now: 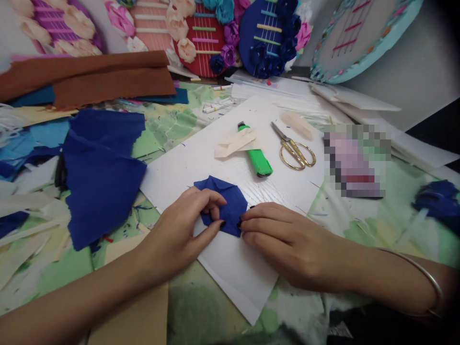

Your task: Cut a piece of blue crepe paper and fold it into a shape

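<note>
A piece of dark blue crepe paper (233, 203) with a cut, many-sided outline lies on a white board (179, 158). My left hand (190, 218) rests over its left part, fingers curled and thumb tip on the paper, holding it. At the paper's right edge, my right hand (283, 235) pinches it between closed fingertips; the thumb is mostly hidden. Just beyond the paper lies a green utility knife (259, 163), partly under a cream paper strip (235, 143). Gold-handled scissors (293, 147) lie to its right, blades slightly apart.
A larger blue crepe sheet (104, 177) and paper scraps (36, 211) lie at left. Brown crepe paper (115, 76) is behind them. Decorated round panels (266, 36) stand along the back. A pixelated object (355, 163) and a blue crepe bundle (438, 201) are at right.
</note>
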A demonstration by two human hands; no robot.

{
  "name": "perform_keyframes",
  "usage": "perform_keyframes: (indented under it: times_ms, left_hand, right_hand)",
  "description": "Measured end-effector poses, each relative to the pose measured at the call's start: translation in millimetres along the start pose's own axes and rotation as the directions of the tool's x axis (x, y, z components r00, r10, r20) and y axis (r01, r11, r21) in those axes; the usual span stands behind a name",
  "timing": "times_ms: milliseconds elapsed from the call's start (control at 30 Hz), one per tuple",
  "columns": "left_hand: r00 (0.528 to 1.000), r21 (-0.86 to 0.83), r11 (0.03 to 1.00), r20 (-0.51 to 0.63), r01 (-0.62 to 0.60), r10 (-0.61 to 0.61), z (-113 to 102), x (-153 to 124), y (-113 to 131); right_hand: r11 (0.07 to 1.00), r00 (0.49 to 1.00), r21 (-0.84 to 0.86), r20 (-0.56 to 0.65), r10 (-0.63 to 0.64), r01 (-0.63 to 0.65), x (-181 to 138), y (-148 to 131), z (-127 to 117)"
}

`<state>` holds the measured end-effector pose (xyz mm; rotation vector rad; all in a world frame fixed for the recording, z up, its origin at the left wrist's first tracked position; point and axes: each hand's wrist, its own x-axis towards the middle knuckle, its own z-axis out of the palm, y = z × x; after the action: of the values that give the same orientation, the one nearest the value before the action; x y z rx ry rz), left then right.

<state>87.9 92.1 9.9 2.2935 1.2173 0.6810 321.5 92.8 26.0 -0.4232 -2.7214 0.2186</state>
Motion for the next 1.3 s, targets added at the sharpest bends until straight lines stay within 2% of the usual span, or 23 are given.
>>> perform_keyframes:
  times_ms: [500,667,900,1133,1300]
  left_hand:
    - [1.0,-0.028,1.0,-0.007,-0.002,0.002,-0.2,0.5,0.9]
    - [0.997,0.003,0.998,0.052,-0.065,0.065,-1.8,2.4,5.9]
    - [0.995,0.023,0.998,0.089,-0.05,0.048,-2.7,2.7,10.2]
    - [0.994,-0.09,0.996,0.099,-0.027,0.036,-6.7,0.5,8.2]
    - [0.999,-0.167,0.986,0.055,0.006,0.003,-9.5,0.9,3.6]
  right_hand:
    - [0.998,0.991,0.001,0.124,0.057,-0.058,3.6,-1.1,2.3]
    - [0.999,0.991,0.0,0.12,0.052,-0.053,3.9,-1.2,3.1]
    - [0.998,0.99,-0.01,0.128,0.059,-0.058,4.5,-2.5,2.4]
    - [0.998,0.989,-0.004,0.131,0.065,-0.065,4.6,-2.1,1.9]
    - [0.998,0.991,-0.006,0.119,0.06,-0.059,4.9,-2.3,1.8]
